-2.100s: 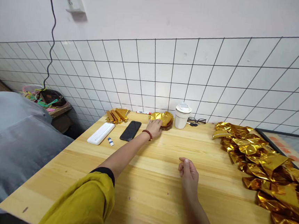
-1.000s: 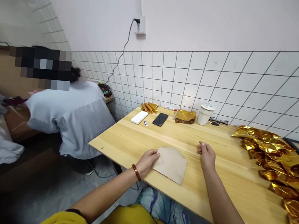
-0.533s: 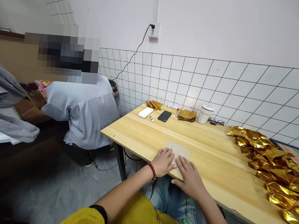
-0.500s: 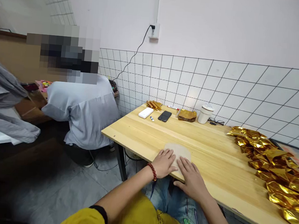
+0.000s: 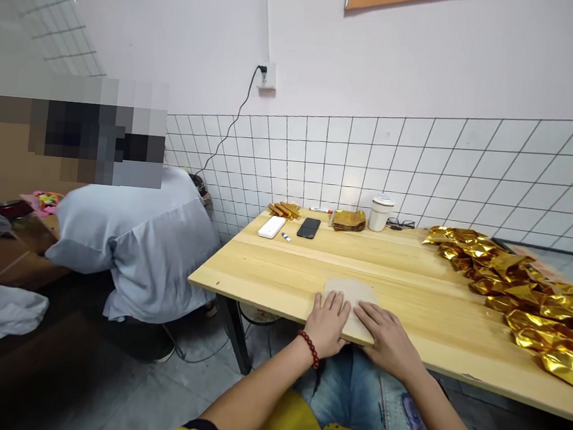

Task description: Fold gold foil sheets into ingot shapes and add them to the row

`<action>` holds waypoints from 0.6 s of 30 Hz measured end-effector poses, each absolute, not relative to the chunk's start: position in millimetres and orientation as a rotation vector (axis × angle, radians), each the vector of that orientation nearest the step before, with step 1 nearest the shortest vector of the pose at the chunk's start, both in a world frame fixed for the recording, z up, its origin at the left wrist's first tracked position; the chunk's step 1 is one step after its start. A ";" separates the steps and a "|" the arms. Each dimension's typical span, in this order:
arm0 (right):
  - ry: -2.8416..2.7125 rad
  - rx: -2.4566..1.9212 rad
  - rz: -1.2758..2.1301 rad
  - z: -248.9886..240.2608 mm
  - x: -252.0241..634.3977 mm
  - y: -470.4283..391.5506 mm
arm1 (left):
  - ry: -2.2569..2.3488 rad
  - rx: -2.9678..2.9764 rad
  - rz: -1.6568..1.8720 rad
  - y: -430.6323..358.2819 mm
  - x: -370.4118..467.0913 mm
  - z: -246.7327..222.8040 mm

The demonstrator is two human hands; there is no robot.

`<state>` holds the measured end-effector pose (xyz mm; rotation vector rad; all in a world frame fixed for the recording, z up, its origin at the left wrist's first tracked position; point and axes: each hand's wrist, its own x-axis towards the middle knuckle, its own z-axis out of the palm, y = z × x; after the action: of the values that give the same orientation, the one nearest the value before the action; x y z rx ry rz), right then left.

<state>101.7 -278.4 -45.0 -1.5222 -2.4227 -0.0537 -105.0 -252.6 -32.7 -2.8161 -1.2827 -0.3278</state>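
A pale, thin sheet (image 5: 352, 292) with rounded corners lies flat at the near edge of the wooden table (image 5: 261, 273). My left hand (image 5: 328, 322), with a red bead bracelet at the wrist, rests on its left part, fingers stretched out. On its right part lies my right hand (image 5: 390, 336), also palm down with extended fingers. Both thumbs are low, by the table's edge. Neither hand is closed around anything.
Crumpled gold foil pieces (image 5: 512, 275) cover the table's right side. Along the back are a white box (image 5: 271, 227), a phone (image 5: 308, 228), gold stacks (image 5: 349, 220), a lidded cup (image 5: 381, 213) and glasses (image 5: 401, 224). A person (image 5: 138, 242) sits at the left.
The view has tilted up and shifted right. My hands remain on the sheet, and their fingers look a little closer together. The thumbs have moved nearer the table's edge.
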 end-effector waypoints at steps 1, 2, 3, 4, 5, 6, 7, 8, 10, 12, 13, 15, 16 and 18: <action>-2.420 -1.524 -0.049 -45.0 101.9 -278.1 | -1.284 -2.818 -0.325 -252.9 -105.4 -32.6; -2.417 -1.528 -0.044 -44.9 101.8 -277.7 | -1.288 -2.820 -0.321 -253.2 -105.6 -32.6; -2.412 -1.537 -0.041 -44.6 101.4 -277.4 | -1.292 -2.821 -0.317 -253.4 -105.4 -32.8; -2.407 -1.547 -0.039 -44.0 100.8 -277.2 | -1.298 -2.821 -0.315 -253.4 -105.0 -32.9; -2.401 -1.558 -0.040 -43.3 99.9 -277.1 | -1.304 -2.821 -0.315 -253.0 -104.3 -32.9; -2.400 -1.567 -0.041 -42.5 99.0 -277.2 | -1.307 -2.822 -0.316 -252.2 -103.6 -32.5; -2.400 -1.572 -0.042 -41.6 98.0 -277.6 | -1.307 -2.825 -0.319 -251.2 -103.0 -31.5; -2.402 -1.576 -0.043 -40.6 97.2 -278.1 | -1.301 -2.834 -0.325 -250.1 -102.9 -30.0; -2.404 -1.578 -0.046 -39.1 96.0 -279.8 | -1.274 -2.855 -0.377 -249.6 -105.8 -26.8; -2.403 -1.580 -0.055 -38.3 95.5 -281.6 | -1.191 -2.898 -0.505 -254.5 -114.6 -28.8; -2.402 -1.583 -0.061 -38.3 95.4 -282.4 | -1.128 -2.929 -0.595 -259.6 -121.2 -34.3; -2.404 -1.591 -0.074 -38.8 95.2 -283.3 | -0.972 -3.024 -0.779 -273.5 -136.2 -57.2; -2.406 -1.597 -0.080 -39.3 95.1 -283.5 | -0.935 -3.076 -0.860 -280.3 -143.0 -74.0; -2.411 -1.608 -0.097 -41.2 94.9 -283.2 | -0.967 -3.170 -0.953 -287.7 -150.9 -112.1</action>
<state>94.9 -283.2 -41.2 -1.6084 -2.4109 -0.0966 -150.9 -287.7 -112.1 -3.1704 -0.9669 -0.9533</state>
